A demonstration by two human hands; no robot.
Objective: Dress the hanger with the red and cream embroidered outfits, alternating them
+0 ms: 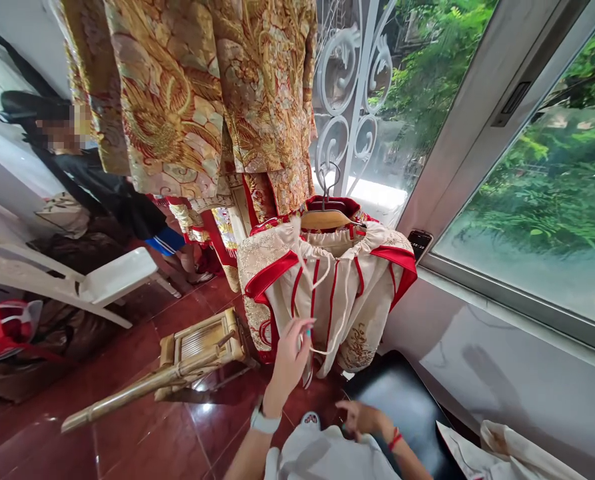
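Two bare hands work in front of a cream drawstring garment (322,293) with red piping, which hangs below the window from a wooden hanger (327,219). Its gathered waist casing (327,240) carries a cream cord (346,303) that comes out at the front; one length loops near the opening, and another drops in a long curve to the left hand (291,343). The left fingers are bent and appear to grasp this length, though they partly hide the point of grip. A pale watch (266,421) circles that wrist. The right hand (363,419) is lower, over the near edge of a black seat (402,393); its fingers are released, with index and thumb apart, and a red bracelet (394,438) rings the wrist. Behind the cream garment hangs a red-collared garment (350,205), and above to the left hang gold embroidered jackets (177,100). Against the window frame, just beside the cream garment, stands a phone (419,244) with lit digits. A bamboo chair (197,357) rests on the red tiled floor (142,433), near a white plastic chair (120,273). At the far left sits a red-and-white bag (7,330), whose contents cannot be made out. Beyond the chairs, a person in black (102,180) has one arm raised.
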